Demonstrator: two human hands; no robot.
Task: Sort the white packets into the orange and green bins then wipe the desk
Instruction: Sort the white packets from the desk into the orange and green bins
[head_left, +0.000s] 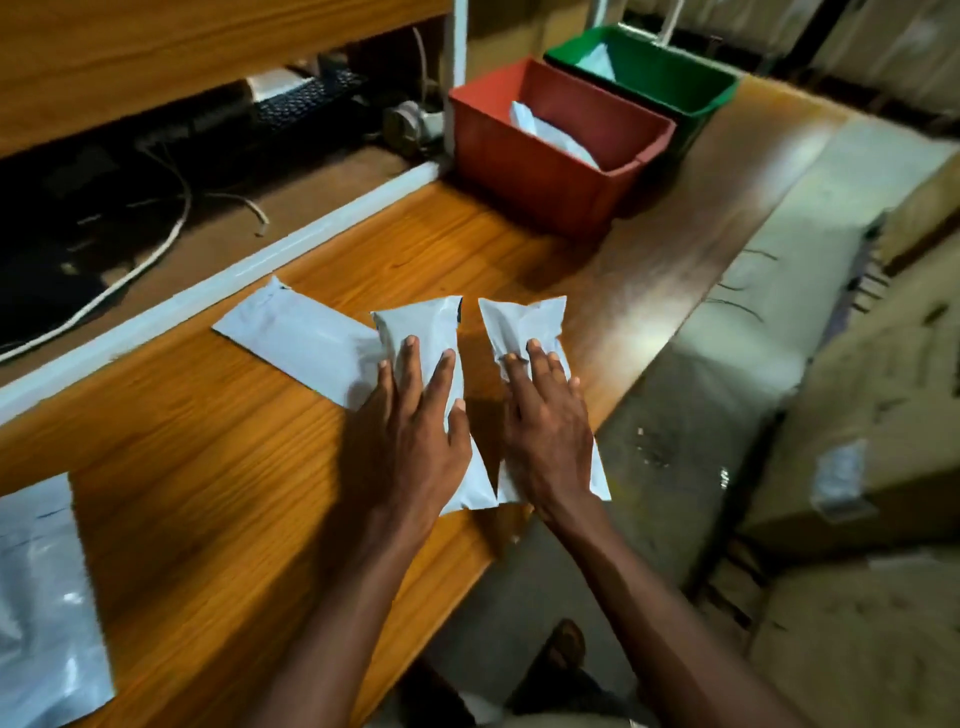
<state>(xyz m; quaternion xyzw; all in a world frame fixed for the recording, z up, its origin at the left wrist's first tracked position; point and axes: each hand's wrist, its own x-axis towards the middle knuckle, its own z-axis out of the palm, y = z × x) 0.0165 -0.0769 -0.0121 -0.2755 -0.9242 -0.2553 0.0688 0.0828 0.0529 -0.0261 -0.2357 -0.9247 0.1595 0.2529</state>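
Two white packets lie side by side near the desk's front edge. My left hand (415, 421) rests flat with straight fingers on the left packet (423, 327). My right hand (545, 415) lies flat on the right packet (524, 319). A flatter white packet (296, 332) sits just left of them, partly under the left packet. Another large white packet (41, 597) lies at the lower left edge. The orange bin (530, 171) stands at the back of the wooden desk (218, 467) with a white packet (550, 132) inside. Behind it the green bin (675, 83) also holds a white packet (597, 62).
A lower shelf behind the desk holds a keyboard (311, 96), cables (156, 249) and a tape roll (410, 122). Cardboard boxes (857, 467) crowd the floor to the right of the desk edge. My foot (563, 644) shows below.
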